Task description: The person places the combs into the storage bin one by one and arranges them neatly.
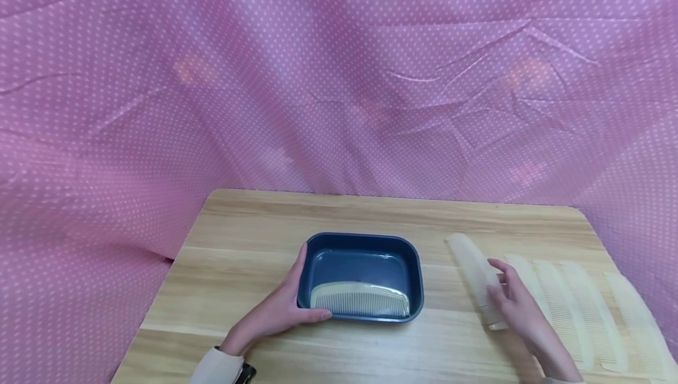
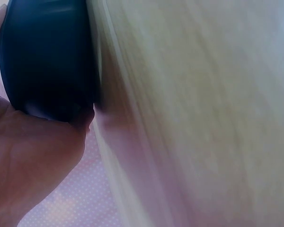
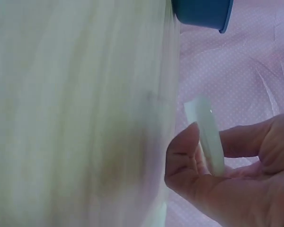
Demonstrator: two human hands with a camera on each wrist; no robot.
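Note:
A dark blue rectangular tray (image 1: 360, 260) stands on the table, and one pale comb (image 1: 360, 300) lies in it along the near wall, teeth toward me. My left hand (image 1: 281, 307) grips the tray's left near corner, thumb on the near rim; the left wrist view shows the palm (image 2: 33, 151) against its outer wall. To the right of the tray, my right hand (image 1: 516, 301) pinches another pale, translucent comb (image 1: 471, 269) between thumb and fingers. In the right wrist view that comb (image 3: 207, 135) appears end-on, lifted off the tabletop.
Several more pale combs (image 1: 588, 301) lie in a row at the right of the wooden table (image 1: 238, 278). A pink dotted cloth (image 1: 318, 89) hangs behind and around the table. A dark band (image 1: 246, 372) is on the left wrist.

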